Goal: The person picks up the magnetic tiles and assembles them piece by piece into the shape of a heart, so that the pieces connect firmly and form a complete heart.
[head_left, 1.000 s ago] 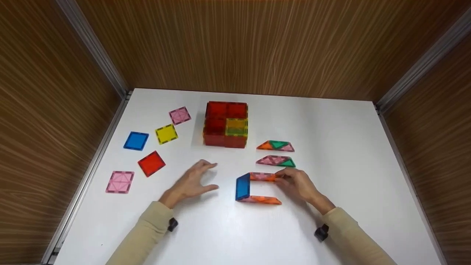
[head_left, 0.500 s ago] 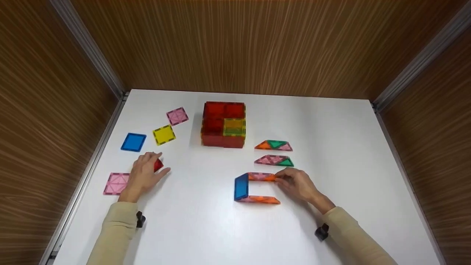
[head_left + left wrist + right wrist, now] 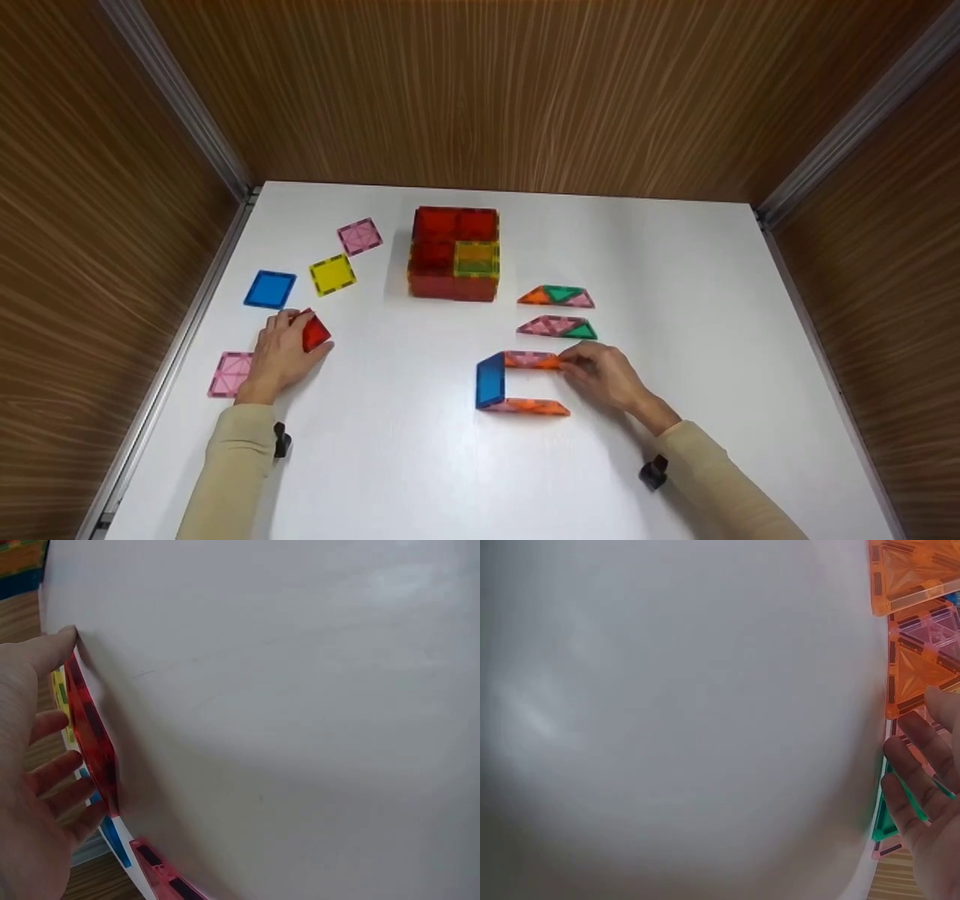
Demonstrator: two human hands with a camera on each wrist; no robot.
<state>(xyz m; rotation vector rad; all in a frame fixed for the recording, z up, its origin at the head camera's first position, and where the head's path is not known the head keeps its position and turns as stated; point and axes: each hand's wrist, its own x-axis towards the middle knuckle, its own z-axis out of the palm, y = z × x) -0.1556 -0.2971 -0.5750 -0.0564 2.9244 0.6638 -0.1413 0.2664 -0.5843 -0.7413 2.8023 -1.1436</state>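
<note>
On the left, my left hand [image 3: 277, 356] has its thumb and a fingertip at the edges of a red square magnetic tile [image 3: 316, 334] lying on the table. The left wrist view shows the red tile [image 3: 94, 742] edge-on beside the spread fingers. At the centre, a blue square tile [image 3: 490, 381] stands upright, joined to two standing strips of pink and orange triangle tiles. My right hand [image 3: 606, 373] pinches the right end of the far strip [image 3: 531, 360]; the near strip [image 3: 529, 407] stands free. In the right wrist view the thumb meets an orange triangle tile [image 3: 919, 679].
A red and yellow tile block [image 3: 453, 255] stands behind. Two flat trapezoid strips, one green-centred [image 3: 561, 295] and one mostly pink [image 3: 551, 327], lie behind the right hand. Loose squares lie left: blue [image 3: 270, 289], yellow [image 3: 332, 274], pink [image 3: 360, 236] and another pink [image 3: 229, 373].
My left hand has gone left from beside the blue tile to the red tile, and its thumb has closed in on that tile's edge. The right hand keeps its pinch on the far strip.
</note>
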